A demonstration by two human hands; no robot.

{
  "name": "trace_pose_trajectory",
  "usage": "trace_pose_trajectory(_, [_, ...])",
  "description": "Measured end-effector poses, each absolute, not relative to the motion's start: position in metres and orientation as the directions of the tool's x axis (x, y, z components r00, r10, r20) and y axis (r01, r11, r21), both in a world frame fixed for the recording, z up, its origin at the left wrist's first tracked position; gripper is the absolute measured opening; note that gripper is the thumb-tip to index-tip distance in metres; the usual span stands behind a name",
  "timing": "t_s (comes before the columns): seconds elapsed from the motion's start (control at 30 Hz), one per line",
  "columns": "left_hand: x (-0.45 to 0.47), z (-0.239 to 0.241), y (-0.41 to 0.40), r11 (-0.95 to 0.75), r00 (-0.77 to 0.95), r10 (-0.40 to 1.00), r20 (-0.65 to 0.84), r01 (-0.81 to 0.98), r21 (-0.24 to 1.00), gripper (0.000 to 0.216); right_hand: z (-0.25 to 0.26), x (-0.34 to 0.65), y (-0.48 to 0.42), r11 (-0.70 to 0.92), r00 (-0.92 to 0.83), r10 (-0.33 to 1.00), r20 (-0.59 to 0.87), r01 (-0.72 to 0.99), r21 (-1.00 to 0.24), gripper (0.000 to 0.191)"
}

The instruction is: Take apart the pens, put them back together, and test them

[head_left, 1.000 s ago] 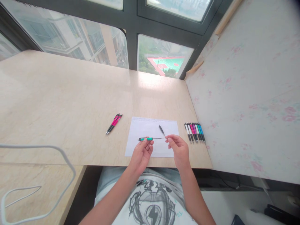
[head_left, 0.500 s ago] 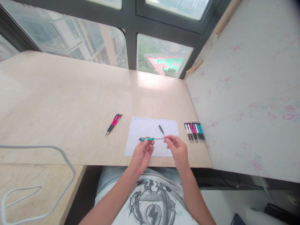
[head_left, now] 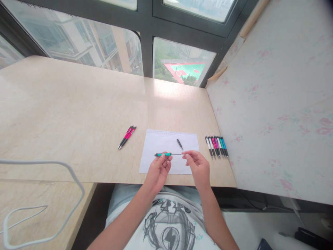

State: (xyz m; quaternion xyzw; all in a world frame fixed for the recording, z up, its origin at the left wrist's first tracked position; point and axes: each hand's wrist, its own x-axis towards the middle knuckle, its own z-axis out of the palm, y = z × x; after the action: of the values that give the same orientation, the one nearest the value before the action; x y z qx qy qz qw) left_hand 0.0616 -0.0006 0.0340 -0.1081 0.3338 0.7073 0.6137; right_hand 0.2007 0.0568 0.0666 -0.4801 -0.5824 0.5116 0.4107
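Observation:
My left hand [head_left: 159, 171] is closed around a green pen barrel [head_left: 163, 154] with a black clip, held level above a sheet of white paper [head_left: 151, 142]. From the barrel's right end a thin ink refill [head_left: 177, 154] sticks out. The fingertips of my right hand [head_left: 198, 167] pinch the refill's far end, where its tip is hidden. Just beyond the hands, a black pen grip section [head_left: 179, 143] lies loose on the paper.
Two pink-and-black pens [head_left: 127, 137] lie side by side left of the paper. Several pens [head_left: 216, 146] in mixed colours form a row by the papered wall [head_left: 273, 104]. A white cable [head_left: 75, 177] loops at the lower left, and a window [head_left: 183, 62] borders the table's back.
Both hands keep nearly the same pose with the barrel and refill. The whole view has shifted very slightly; nothing has been let go or picked up.

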Motion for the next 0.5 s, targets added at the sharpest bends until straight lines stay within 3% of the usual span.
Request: trace_pose_trajectory(0.5, [0.0621, 0.0357, -0.0004, -0.027, -0.233, 0.802, -0.549, -0.934, 0.356, 0.005, 0.0661, 0.201, 0.0561, 0.026, -0.2, 0.98, -0.002, 0.141, -0.99, 0.016])
